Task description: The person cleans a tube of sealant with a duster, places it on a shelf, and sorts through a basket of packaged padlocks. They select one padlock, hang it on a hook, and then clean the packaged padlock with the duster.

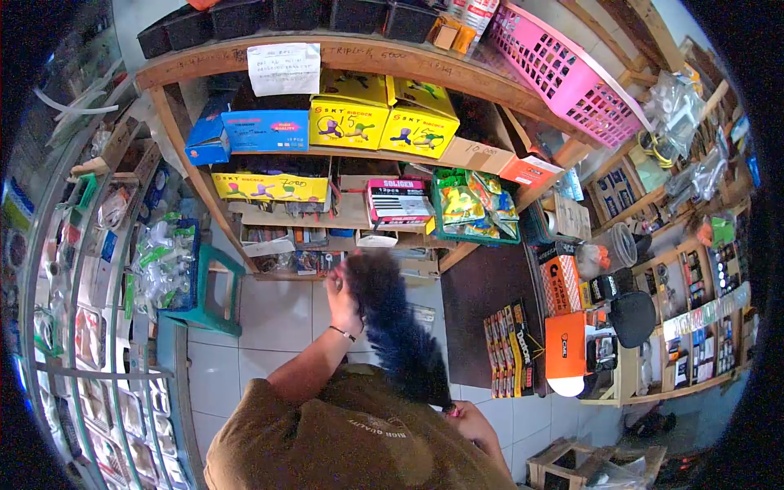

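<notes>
A dark blue-black feather duster [398, 331] slants across the middle, its feathery tip towards the lowest shelf. At its lower end, my right hand [478, 426] is closed around the handle, of which a pinkish bit shows; part of this hand is hidden by my body. My left hand [341, 300] reaches forward beside the duster's tip, close in front of the bottom shelf, with a dark band on its wrist. Its fingers are curled and partly covered by the feathers; I cannot tell what they hold.
Ahead stands a wooden shelf [359, 51] with yellow boxes [349, 112], a blue box [265, 131], a pink-and-black box [398, 201] and a pink basket [572, 73]. A green stool [219, 290] and glass case are at left. Orange boxes [565, 347] stand right.
</notes>
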